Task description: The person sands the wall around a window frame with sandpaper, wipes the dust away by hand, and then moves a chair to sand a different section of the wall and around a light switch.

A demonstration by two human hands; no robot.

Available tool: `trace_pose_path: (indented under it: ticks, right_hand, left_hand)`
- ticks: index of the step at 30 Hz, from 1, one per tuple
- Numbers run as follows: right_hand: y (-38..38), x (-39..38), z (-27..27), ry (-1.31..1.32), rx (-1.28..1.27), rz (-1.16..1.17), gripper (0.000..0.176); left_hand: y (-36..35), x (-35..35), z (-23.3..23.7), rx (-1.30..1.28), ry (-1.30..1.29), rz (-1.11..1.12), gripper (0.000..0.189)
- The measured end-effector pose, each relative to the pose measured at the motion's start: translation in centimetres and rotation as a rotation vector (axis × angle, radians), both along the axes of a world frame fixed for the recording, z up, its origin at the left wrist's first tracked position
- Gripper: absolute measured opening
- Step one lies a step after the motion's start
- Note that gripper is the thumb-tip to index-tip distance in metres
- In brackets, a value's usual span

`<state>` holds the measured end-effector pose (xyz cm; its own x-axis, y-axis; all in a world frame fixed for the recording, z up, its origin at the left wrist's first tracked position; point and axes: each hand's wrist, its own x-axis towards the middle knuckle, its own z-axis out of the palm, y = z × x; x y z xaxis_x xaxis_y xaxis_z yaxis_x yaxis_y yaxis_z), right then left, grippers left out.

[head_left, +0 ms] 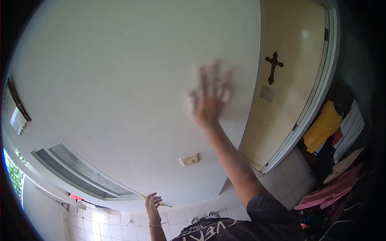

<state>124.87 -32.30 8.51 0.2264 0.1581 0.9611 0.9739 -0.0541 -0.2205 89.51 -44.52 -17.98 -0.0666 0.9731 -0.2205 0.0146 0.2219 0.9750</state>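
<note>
— Wall (120, 80), white, carrying the socket (189, 160): where is the right hand (209, 96)?
— Above the socket, fingers spread, blurred; whether it touches the wall, I cannot tell.
— The left hand (153, 203)?
— Below the socket, open, fingers loosely curled, just beside a yellow thing (165, 205).

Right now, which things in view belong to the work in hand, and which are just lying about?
In hand: right hand, blurred, spread open at the white wall; left hand beside a yellow thing.
Lying about: cross on the door, wall switch, heaped clothes, window.
</note>
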Motion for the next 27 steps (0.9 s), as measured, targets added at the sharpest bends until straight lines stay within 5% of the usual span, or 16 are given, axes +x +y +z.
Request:
trace_pose_path:
  ticks: [4, 6, 7, 9, 14, 16, 17, 22, 26, 27]
  right_hand:
    - [0.6, -4.0, -5.8, -0.599, -0.246, 0.032, 0.063]
    - [0.4, -2.5, -10.3, -0.674, -0.343, 0.095, 0.062]
    - [-0.4, -0.4, -11.7, -0.559, -0.456, 0.251, 0.060]
    - [-1.6, 4.2, -12.0, -0.308, -0.245, 0.194, 0.055]
    - [-2.4, 5.6, 1.1, 0.175, 0.159, -0.037, 0.060]
    - [-0.7, 4.0, 5.1, 0.222, 0.211, -0.152, 0.060]
    - [-0.3, 2.0, 6.8, 0.138, 0.152, -0.143, 0.062]
    - [-1.2, -3.0, 8.2, -0.253, -0.095, 0.114, 0.070]
    - [-2.7, 2.4, 3.9, -0.584, -0.380, 0.203, 0.067]
    - [-3.3, 4.9, 3.7, -0.511, -0.274, 0.170, 0.065]
  left_hand:
    - [1.1, 3.2, 1.6, 0.061, -0.049, -0.078, 0.031]
    - [0.9, 4.1, 3.1, 0.106, -0.052, -0.139, 0.031]
    - [0.6, 4.0, 3.9, 0.133, -0.048, -0.181, 0.031]
    - [-0.5, 2.5, 5.0, 0.193, 0.017, -0.228, 0.032]
    - [-0.6, -4.1, -1.5, 0.016, -0.003, -0.214, 0.036]
    - [1.3, -7.0, -5.8, -0.048, -0.054, -0.286, 0.065]
    - [-0.4, -2.8, 1.4, 0.045, 0.148, -0.148, 0.033]
    - [3.9, 4.4, 9.5, 0.454, 0.084, -0.492, 0.028]
    - [4.8, 7.4, 15.1, 0.690, 0.148, -0.356, 0.029]
    - [4.9, 7.5, 16.1, 0.762, 0.176, -0.300, 0.030]
